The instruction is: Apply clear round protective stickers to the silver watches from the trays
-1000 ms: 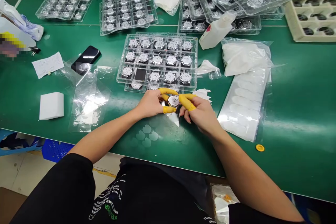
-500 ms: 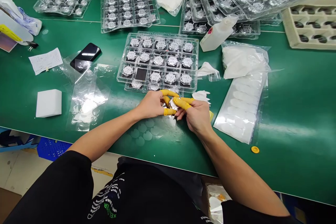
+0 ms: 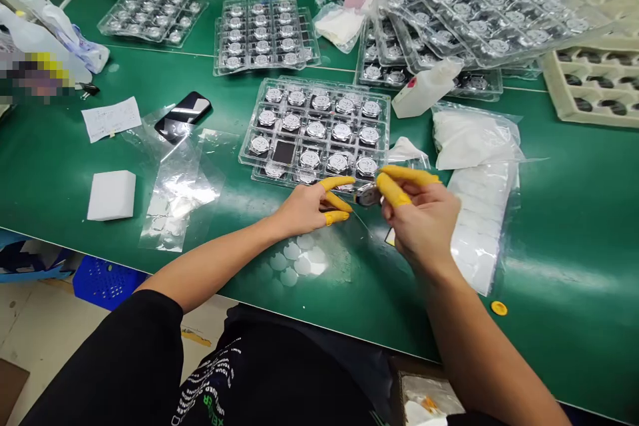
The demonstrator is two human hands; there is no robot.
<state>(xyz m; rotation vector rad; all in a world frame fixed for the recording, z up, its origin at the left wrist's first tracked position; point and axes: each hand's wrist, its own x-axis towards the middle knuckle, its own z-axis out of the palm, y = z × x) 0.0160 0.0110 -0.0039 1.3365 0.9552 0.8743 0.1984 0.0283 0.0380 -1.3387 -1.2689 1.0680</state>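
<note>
Your right hand [image 3: 424,219] grips a tilted watch head [image 3: 368,194] between fingertips in yellow finger cots [image 3: 394,192]. Your left hand [image 3: 304,210] is just beside it, fingers curved; whether they pinch anything, I can't tell. The watch head is above the desk [image 3: 564,233], by the near edge of the clear compartment tray [image 3: 283,152].
</note>
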